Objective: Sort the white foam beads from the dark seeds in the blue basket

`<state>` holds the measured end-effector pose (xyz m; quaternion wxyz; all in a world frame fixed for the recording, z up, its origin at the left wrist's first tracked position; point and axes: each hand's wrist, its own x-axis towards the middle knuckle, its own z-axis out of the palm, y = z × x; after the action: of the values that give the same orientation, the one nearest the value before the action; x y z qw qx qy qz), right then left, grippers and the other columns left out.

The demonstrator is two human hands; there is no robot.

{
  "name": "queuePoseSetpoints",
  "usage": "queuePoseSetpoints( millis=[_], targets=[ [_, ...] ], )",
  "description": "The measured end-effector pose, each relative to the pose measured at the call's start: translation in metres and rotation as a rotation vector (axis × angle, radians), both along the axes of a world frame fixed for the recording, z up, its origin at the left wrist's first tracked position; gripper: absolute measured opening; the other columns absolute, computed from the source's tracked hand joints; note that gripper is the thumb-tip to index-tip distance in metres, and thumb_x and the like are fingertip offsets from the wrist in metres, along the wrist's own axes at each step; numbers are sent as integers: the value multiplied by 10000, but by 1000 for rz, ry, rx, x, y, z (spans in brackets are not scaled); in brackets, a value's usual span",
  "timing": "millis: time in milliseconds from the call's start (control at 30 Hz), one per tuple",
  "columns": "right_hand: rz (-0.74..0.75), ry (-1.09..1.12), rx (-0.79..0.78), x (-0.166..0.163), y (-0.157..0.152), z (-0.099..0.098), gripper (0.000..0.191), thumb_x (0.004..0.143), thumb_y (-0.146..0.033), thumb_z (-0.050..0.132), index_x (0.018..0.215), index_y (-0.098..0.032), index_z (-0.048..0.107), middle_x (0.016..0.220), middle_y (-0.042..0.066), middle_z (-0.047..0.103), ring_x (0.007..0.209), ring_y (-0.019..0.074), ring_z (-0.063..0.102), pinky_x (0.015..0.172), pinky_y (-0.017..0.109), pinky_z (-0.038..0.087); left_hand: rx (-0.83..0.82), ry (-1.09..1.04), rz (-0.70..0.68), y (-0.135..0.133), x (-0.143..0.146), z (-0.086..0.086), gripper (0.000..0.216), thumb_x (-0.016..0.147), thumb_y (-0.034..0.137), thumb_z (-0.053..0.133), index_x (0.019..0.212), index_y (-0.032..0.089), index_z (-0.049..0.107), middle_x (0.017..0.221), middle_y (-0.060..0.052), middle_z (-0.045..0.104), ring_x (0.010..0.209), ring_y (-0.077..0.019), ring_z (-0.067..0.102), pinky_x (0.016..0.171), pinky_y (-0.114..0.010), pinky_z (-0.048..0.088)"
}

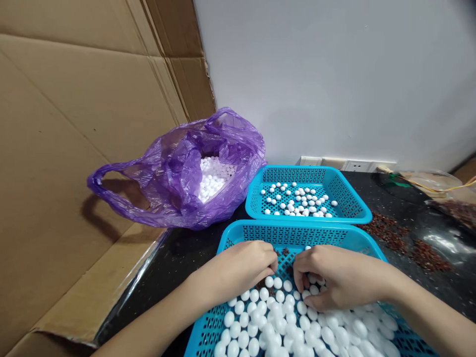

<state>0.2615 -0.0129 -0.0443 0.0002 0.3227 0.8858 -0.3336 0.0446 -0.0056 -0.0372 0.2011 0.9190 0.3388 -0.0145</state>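
Observation:
Many small white balls fill the near part of a blue perforated plastic basket in front of me. Over the basket's left half, my left hand has its fingers closed together, tips pointing down; whatever they hold is hidden. My right hand reaches in from the right, palm down, its fingers curved down among the balls and the thumb held apart from them. White balls show beneath and between its fingers. Small dark reddish-brown bits lie on the basket floor between the hands.
Behind stands a second blue basket with scattered white balls. A purple plastic bag gapes beside it, white balls inside. Reddish-brown bits lie on the black tabletop at right. Cardboard borders the left; a wall stands behind.

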Motion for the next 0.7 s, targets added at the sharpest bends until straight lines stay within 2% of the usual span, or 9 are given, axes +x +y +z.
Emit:
queuePoseSetpoints(
  millis=[133,267,500,700],
  targets=[
    [-24,-7,-39,0,0,1,150,676,-200,639,824,-190,658,705,-20,613,602,114,496,509,224,333,15,15,20,1,-2,-2,161,874,123,481,810,161,623,823,-16,641,807,-172,620,680,-254,436],
    [-39,41,-51,0,1,1,198,668,-167,621,861,-190,653,757,-14,629,620,116,509,527,223,358,25,18,8,0,-2,-2,160,872,133,473,801,156,615,806,-22,632,803,-176,612,685,-263,438],
    [-185,160,-9,-1,1,3,216,749,-166,573,952,-186,644,822,21,636,712,155,555,607,259,421,42,-39,107,-3,-1,0,100,878,130,441,845,156,533,838,-26,592,792,-182,576,678,-286,430],
    [-256,273,-15,-3,5,3,174,833,-158,532,949,-180,661,887,39,648,710,135,576,640,259,463,35,-115,29,-1,-2,1,160,817,36,433,804,165,526,830,-1,580,795,-150,564,683,-240,423]
  ],
)
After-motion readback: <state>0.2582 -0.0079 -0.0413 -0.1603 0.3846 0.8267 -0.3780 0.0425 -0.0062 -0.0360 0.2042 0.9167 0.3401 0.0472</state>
